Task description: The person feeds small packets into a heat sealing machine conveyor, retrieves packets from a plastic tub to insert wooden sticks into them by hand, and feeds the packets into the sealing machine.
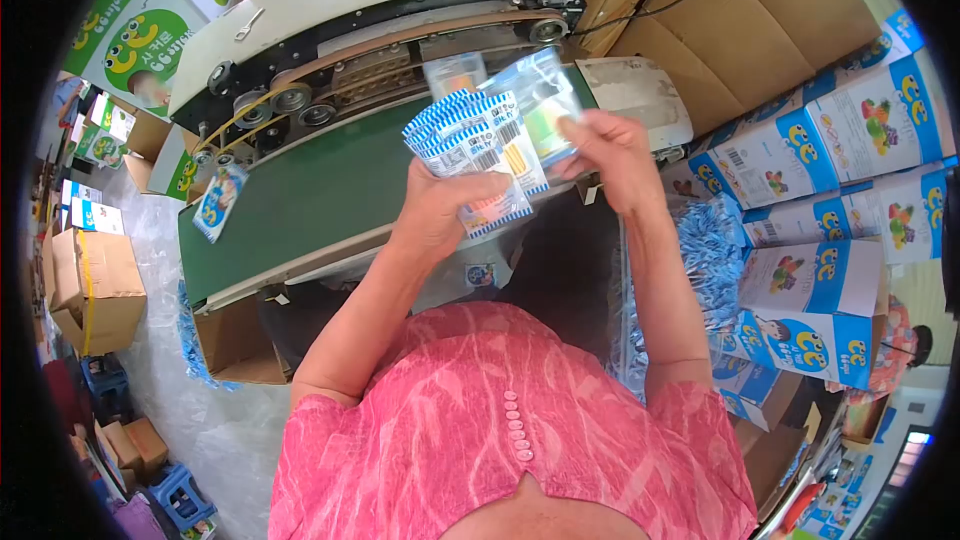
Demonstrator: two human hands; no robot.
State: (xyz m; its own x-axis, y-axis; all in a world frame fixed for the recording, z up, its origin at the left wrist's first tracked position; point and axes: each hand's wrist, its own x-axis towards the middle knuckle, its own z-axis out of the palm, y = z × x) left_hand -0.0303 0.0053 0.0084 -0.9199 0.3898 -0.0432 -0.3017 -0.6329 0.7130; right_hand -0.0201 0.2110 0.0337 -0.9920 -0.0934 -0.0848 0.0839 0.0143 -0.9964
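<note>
My left hand [440, 202] is closed around a fanned stack of blue-and-white striped packets [470, 135] with barcodes on them, above the green conveyor belt [330, 175]. In my right hand [618, 155], thumb and fingers pinch a partly see-through plastic packet [535, 90] with a blue print, just right of the stack. Another clear packet [455, 72] shows behind the stack, by the sealing machine [380, 35]; what supports it is hidden. One more packet [218, 202] lies at the belt's left end.
A heap of blue-and-white packets [708, 250] sits to my right, beside stacked printed cartons [830, 140]. Brown cardboard boxes [105, 290] and a blue stool [182, 495] stand on the left. A small white fork [249, 24] lies on the machine's top. Another person [890, 345] is at far right.
</note>
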